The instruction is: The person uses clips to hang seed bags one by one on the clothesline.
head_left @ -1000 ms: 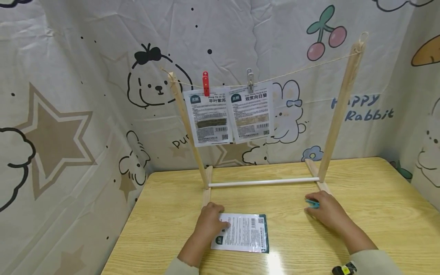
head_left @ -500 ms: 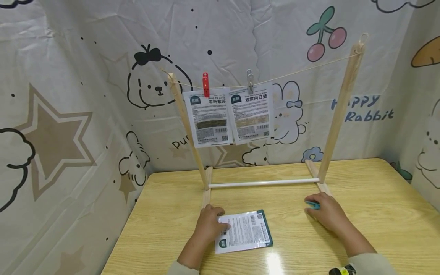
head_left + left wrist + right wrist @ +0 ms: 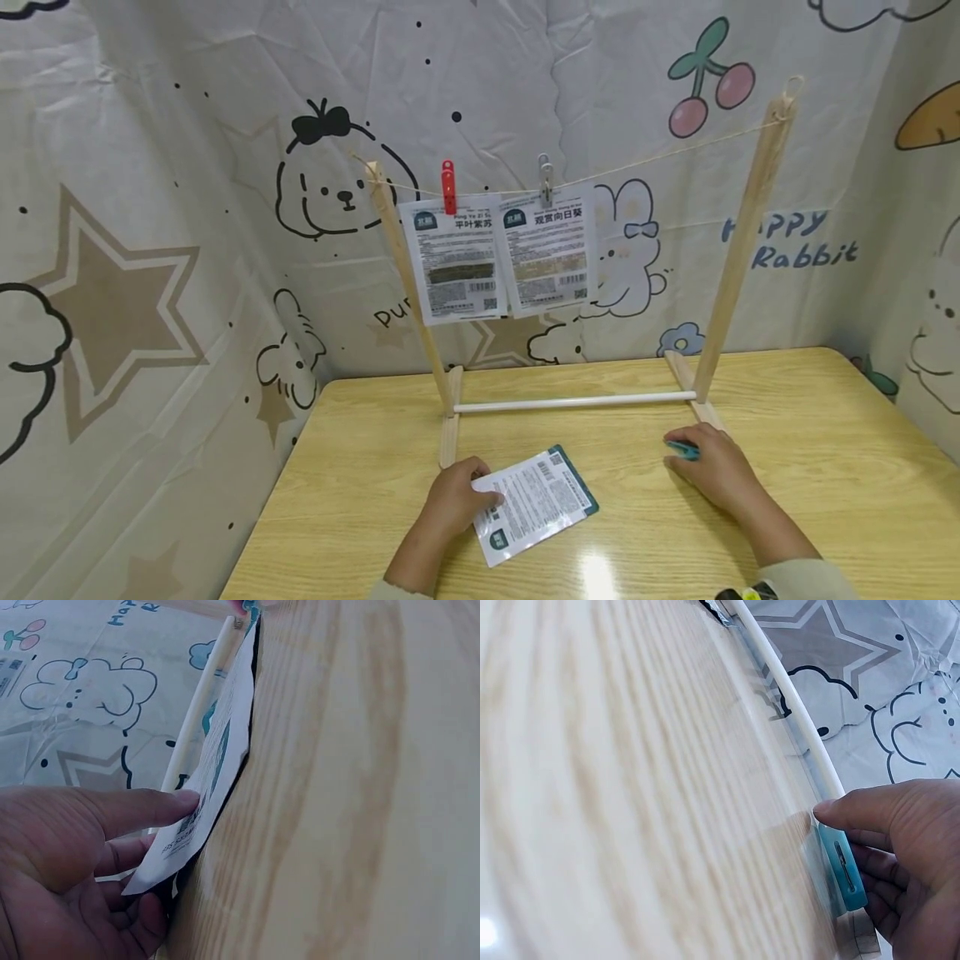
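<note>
A white seed packet (image 3: 528, 504) with a dark green end is pinched at its left edge by my left hand (image 3: 454, 502). In the left wrist view the thumb lies on the printed face of the packet (image 3: 217, 761), with the other fingers under it. My right hand (image 3: 714, 467) holds a blue clothespin (image 3: 841, 866) between thumb and fingers, just above the table near the rack's right foot. Two more printed packets hang from a string: one under a red clothespin (image 3: 448, 187), the other under a grey clothespin (image 3: 546, 180).
A wooden rack with a left post (image 3: 408, 283) and a right post (image 3: 742, 250) stands at the back of the table (image 3: 360, 492). A white rod (image 3: 573, 402) joins its feet. The string (image 3: 667, 156) runs between the post tops. Patterned cloth (image 3: 225, 100) hangs behind.
My left hand has turned the packet anticlockwise, its green end swinging up and away, and has come slightly nearer. The right hand stays almost still with the clothespin.
</note>
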A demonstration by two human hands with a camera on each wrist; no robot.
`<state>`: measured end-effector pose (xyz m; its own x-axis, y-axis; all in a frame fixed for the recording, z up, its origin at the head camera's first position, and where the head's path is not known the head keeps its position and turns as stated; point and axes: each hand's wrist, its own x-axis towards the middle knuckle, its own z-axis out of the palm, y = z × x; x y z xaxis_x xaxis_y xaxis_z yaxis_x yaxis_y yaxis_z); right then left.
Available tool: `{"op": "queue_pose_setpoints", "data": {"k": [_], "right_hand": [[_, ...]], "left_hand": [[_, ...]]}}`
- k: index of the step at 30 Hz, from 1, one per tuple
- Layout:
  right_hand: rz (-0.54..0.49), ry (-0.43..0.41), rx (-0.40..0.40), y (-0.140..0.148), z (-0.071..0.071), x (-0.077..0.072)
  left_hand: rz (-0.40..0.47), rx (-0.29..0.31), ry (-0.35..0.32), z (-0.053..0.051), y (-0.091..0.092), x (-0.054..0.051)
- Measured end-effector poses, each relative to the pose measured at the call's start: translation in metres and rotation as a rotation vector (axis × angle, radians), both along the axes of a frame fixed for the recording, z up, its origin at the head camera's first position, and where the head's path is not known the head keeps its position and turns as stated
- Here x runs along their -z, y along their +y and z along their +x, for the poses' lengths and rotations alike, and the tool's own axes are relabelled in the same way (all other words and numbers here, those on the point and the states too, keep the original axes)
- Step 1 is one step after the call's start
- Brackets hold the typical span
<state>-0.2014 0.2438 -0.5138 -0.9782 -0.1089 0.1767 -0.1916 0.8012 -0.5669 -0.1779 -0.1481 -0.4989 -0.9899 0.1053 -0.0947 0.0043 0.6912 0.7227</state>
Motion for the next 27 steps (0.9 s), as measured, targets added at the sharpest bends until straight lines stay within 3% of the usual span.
{"op": "queue_pose_setpoints", "data": {"k": [9, 18, 27], "right_hand": [[0.005, 0.001, 0.000, 0.000, 0.000, -0.001], [0.008, -0.004, -0.020, 0.001, 0.002, 0.000], [0.015, -0.001, -0.027, 0.000, 0.002, 0.001]], "left_hand": [[0.085, -0.010, -0.051, 0.000, -0.005, -0.003], [0.211, -0.003, -0.048, -0.004, -0.010, 0.004], [0.306, -0.013, -0.072, -0.005, -0.013, 0.002]]}}
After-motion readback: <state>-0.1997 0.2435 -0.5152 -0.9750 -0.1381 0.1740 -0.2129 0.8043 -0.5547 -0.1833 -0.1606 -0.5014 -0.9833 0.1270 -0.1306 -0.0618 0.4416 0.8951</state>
